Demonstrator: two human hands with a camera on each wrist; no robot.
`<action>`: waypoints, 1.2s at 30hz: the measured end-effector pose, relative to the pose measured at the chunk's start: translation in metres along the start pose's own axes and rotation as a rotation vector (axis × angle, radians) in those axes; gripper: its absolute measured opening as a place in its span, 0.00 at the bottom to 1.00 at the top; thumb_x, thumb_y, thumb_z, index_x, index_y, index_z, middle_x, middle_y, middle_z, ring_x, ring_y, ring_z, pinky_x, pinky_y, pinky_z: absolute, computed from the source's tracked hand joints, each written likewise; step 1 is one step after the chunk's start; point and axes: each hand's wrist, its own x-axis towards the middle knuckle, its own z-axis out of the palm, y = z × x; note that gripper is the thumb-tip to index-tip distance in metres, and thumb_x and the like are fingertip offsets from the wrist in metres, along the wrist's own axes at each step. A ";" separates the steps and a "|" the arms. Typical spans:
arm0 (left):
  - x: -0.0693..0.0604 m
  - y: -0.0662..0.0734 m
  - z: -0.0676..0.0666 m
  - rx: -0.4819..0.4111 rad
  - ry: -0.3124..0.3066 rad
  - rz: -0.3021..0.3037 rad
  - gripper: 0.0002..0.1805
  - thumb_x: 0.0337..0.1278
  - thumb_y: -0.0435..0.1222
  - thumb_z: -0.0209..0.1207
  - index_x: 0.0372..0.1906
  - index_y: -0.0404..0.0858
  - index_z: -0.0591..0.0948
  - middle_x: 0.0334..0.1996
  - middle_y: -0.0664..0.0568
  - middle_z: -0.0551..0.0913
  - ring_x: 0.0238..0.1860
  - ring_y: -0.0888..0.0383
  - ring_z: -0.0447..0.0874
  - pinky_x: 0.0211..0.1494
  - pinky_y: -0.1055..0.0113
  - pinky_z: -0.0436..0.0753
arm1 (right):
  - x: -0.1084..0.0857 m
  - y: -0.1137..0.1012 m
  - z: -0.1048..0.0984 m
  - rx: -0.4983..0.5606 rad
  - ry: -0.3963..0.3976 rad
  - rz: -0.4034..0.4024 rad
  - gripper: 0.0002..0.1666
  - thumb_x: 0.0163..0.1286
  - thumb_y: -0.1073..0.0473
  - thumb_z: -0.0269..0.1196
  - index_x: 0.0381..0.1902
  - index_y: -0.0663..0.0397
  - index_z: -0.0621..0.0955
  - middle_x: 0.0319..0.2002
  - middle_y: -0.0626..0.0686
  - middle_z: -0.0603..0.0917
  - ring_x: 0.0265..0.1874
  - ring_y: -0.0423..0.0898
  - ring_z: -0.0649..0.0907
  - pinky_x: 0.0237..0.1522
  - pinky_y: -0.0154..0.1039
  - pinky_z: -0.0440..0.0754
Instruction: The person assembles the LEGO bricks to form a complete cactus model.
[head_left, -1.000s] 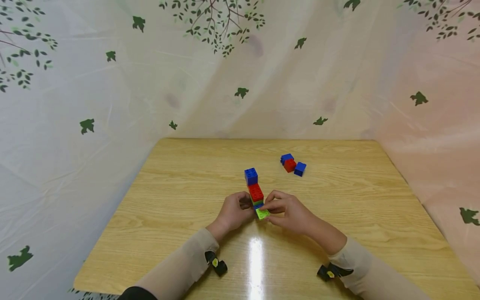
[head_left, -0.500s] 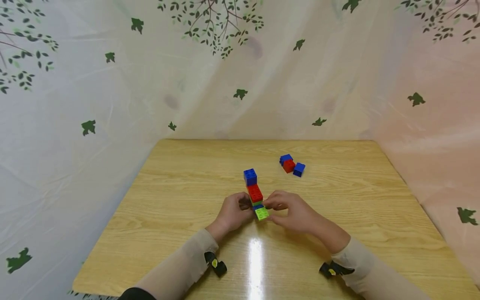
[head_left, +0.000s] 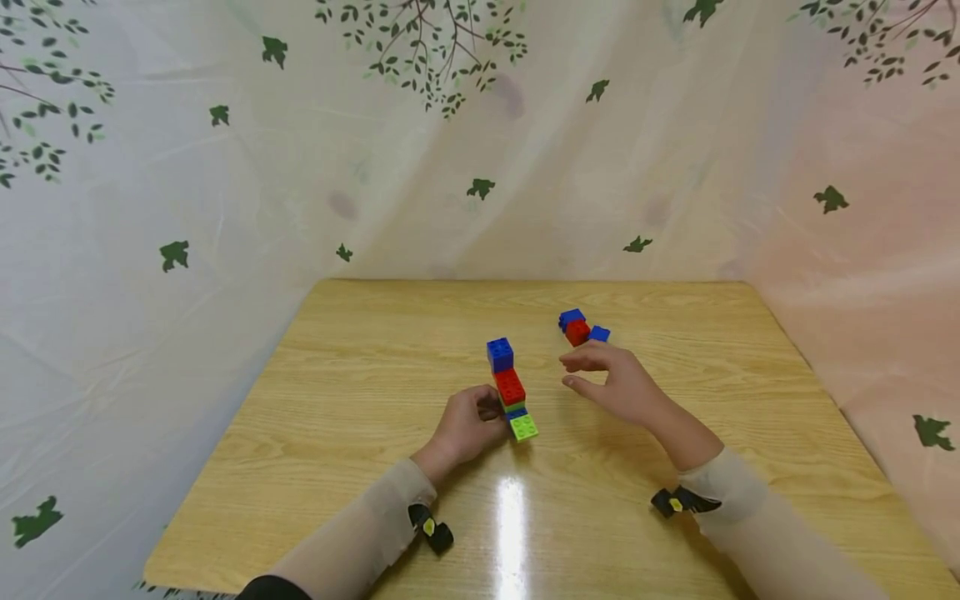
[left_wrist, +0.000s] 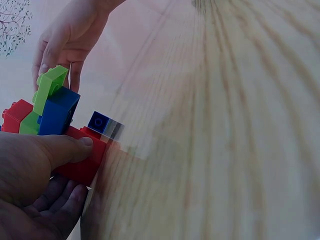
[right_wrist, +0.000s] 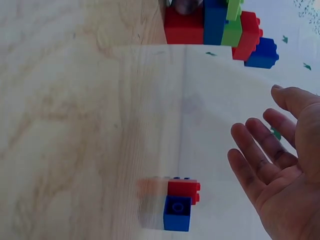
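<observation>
A stack of toy building bricks stands on the table, stepped, with a blue brick at its top. A lime-green brick juts out on the near side. My left hand grips the stack low down; in the left wrist view its thumb presses on the bottom red brick. Holding nothing, my right hand hovers with fingers spread just in front of the loose bricks. In the right wrist view a loose blue brick lies on its side, hollow end showing, by a red brick.
Behind the right hand lie a blue brick, a red brick and another blue brick, partly covered by that hand. The wooden table ends at a leaf-patterned cloth at the back and sides.
My right hand has let go of the lime-green brick and moved away, back and to the right, towards the loose bricks. The left hand and the stack have stayed in place.
</observation>
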 end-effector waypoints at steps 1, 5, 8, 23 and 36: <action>0.000 0.000 0.000 0.002 0.002 0.000 0.13 0.57 0.26 0.72 0.47 0.33 0.85 0.44 0.48 0.89 0.49 0.53 0.90 0.55 0.62 0.87 | 0.001 0.002 -0.002 -0.002 0.003 0.007 0.18 0.71 0.54 0.73 0.57 0.49 0.86 0.50 0.53 0.87 0.51 0.53 0.87 0.59 0.63 0.82; 0.000 0.001 0.001 0.008 0.004 -0.002 0.13 0.56 0.26 0.72 0.47 0.33 0.85 0.45 0.47 0.89 0.49 0.52 0.90 0.55 0.62 0.87 | 0.004 0.009 -0.006 -0.021 0.003 0.032 0.19 0.72 0.53 0.72 0.58 0.51 0.86 0.52 0.56 0.87 0.53 0.55 0.86 0.61 0.65 0.80; -0.001 0.001 0.001 0.007 0.004 -0.003 0.13 0.56 0.25 0.71 0.47 0.33 0.85 0.45 0.47 0.89 0.50 0.52 0.90 0.56 0.63 0.87 | 0.006 0.013 -0.009 -0.041 0.003 0.055 0.20 0.72 0.52 0.72 0.58 0.51 0.86 0.53 0.55 0.87 0.55 0.56 0.85 0.62 0.64 0.80; -0.002 0.001 0.001 0.033 -0.002 -0.020 0.13 0.58 0.26 0.71 0.48 0.36 0.85 0.46 0.50 0.89 0.50 0.56 0.89 0.56 0.65 0.87 | 0.014 0.035 -0.020 -0.041 0.035 0.127 0.22 0.72 0.52 0.72 0.59 0.57 0.86 0.52 0.57 0.85 0.56 0.58 0.84 0.64 0.65 0.78; -0.004 -0.002 0.004 0.027 0.010 -0.022 0.13 0.57 0.26 0.71 0.47 0.35 0.85 0.45 0.51 0.89 0.49 0.57 0.89 0.55 0.66 0.87 | 0.017 0.067 -0.034 -0.104 0.086 0.248 0.21 0.76 0.53 0.68 0.61 0.56 0.85 0.57 0.57 0.84 0.62 0.61 0.80 0.69 0.65 0.73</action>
